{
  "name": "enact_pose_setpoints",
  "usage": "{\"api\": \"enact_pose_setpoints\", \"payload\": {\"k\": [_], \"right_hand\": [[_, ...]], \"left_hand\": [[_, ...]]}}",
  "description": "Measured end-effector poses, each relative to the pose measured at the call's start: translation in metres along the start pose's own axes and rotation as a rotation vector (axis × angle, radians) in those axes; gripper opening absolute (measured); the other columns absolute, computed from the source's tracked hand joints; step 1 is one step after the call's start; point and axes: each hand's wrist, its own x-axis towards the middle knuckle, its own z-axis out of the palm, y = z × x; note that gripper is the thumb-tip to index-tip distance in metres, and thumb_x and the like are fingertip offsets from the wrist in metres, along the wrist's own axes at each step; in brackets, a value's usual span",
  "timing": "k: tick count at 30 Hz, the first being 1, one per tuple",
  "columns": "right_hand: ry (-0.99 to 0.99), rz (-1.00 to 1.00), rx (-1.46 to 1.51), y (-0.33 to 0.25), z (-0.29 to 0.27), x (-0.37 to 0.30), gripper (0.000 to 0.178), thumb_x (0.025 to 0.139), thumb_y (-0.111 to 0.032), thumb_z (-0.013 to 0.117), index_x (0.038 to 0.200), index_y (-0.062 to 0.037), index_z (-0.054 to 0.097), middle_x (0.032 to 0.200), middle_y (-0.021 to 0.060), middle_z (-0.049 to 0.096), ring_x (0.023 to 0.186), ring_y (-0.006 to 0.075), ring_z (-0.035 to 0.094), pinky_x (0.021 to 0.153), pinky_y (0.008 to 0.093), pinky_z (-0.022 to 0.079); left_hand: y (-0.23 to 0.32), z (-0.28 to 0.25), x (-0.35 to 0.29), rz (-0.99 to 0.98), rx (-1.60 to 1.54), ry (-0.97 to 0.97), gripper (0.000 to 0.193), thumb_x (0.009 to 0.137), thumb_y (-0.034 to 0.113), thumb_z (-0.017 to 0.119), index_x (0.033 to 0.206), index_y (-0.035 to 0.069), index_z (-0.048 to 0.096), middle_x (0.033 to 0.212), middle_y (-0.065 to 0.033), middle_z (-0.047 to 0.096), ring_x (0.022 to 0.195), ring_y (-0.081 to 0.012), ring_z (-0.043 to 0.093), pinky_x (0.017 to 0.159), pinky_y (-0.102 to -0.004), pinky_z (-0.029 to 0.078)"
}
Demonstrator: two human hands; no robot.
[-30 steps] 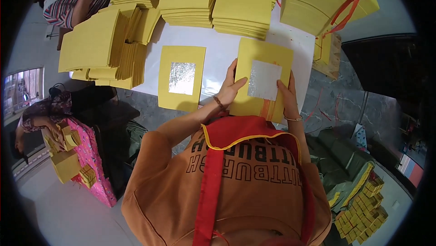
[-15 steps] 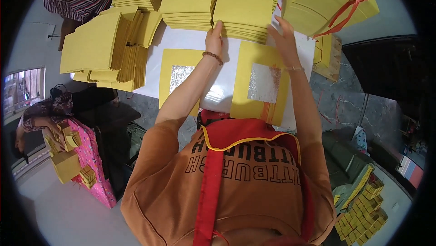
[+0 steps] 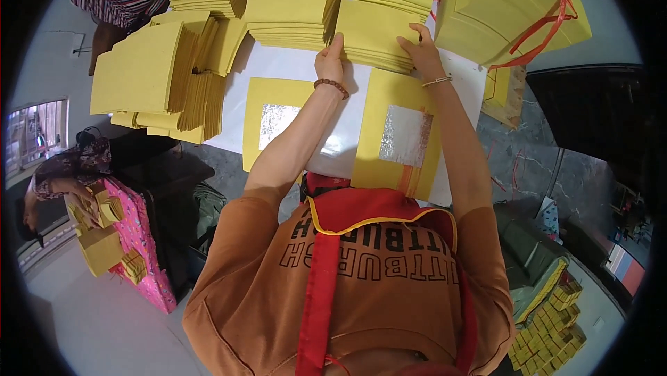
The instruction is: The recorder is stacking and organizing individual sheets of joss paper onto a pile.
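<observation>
A stack of folded yellow paper sheets (image 3: 379,29) lies between my hands at the near side of the piles. My left hand (image 3: 330,63) grips its left near corner, thumb up along the edge. At the right edge my right hand (image 3: 425,53) holds the same stack, thumb and index finger bent over the corner; the other fingers are partly hidden. Below my wrists lie two yellow sheets with silver foil squares, a left sheet (image 3: 264,90) partly under my left forearm and a right sheet (image 3: 372,119) with orange streaks near its lower edge.
More yellow stacks (image 3: 285,1) stand behind and at the left (image 3: 135,70) on the white table (image 3: 240,109). A large yellow bundle with red ribbon (image 3: 479,15) is at the far right. Another person's hand (image 3: 73,188) works at a pink-covered table (image 3: 149,258) on the left.
The stack between my hands has come nearer and slightly right, leaving a step from the pile behind. My right hand has shifted left and bent its fingers over the stack's corner.
</observation>
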Motion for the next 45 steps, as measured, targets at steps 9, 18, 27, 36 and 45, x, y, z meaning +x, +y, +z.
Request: {"api": "enact_pose_setpoints", "payload": {"k": [9,18,27,36,45], "right_hand": [[-0.061,0.011,0.02,-0.003,-0.019,-0.005,0.048,0.074,-0.023,0.067,0.116,-0.0095,0.049,0.108,0.0137,0.058,0.099,0.0224,0.054,0.083,0.0318,0.043],[-0.077,0.128,0.394,-0.026,-0.02,-0.018,0.064,0.073,-0.013,0.07,0.126,-0.0041,0.036,0.114,0.0122,0.053,0.103,0.019,0.052,0.086,0.0308,0.043],[-0.401,0.301,0.645,-0.053,-0.057,-0.031,0.079,0.069,-0.013,0.074,0.133,-0.0052,0.028,0.124,0.0083,0.045,0.114,0.0187,0.044,0.094,0.0308,0.038],[-0.342,0.106,0.316,-0.019,-0.056,-0.021,0.067,0.066,0.002,0.072,0.123,-0.0045,0.038,0.115,0.0054,0.052,0.107,0.0148,0.05,0.091,0.0292,0.041],[-0.197,-0.049,0.265,-0.049,-0.054,-0.037,0.059,0.066,0.003,0.071,0.118,-0.0028,0.043,0.109,0.0056,0.057,0.099,0.0148,0.055,0.084,0.0271,0.047]], "left_hand": [[0.04,0.004,-0.011,-0.351,0.248,-0.261,0.041,0.077,0.038,0.066,0.106,0.01,0.059,0.089,0.0019,0.063,0.076,-0.0045,0.054,0.06,-0.0194,0.034],[0.05,0.023,-0.001,-0.484,0.259,-0.557,0.04,0.08,0.026,0.064,0.111,0.002,0.055,0.105,-0.0094,0.06,0.094,-0.0169,0.059,0.082,-0.0287,0.047],[0.065,0.021,-0.014,-0.119,0.172,-0.749,0.05,0.069,0.002,0.068,0.115,0.0,0.048,0.108,-0.0101,0.057,0.099,-0.0174,0.056,0.087,-0.029,0.044],[0.03,0.022,0.008,0.162,0.346,-0.778,0.073,0.065,-0.012,0.061,0.129,0.006,0.031,0.113,-0.0095,0.051,0.107,-0.0187,0.048,0.087,-0.0299,0.042],[0.047,0.023,0.002,0.092,0.365,-0.775,0.073,0.065,-0.008,0.059,0.13,0.005,0.027,0.111,-0.0103,0.049,0.102,-0.0188,0.048,0.083,-0.0281,0.042]]}}
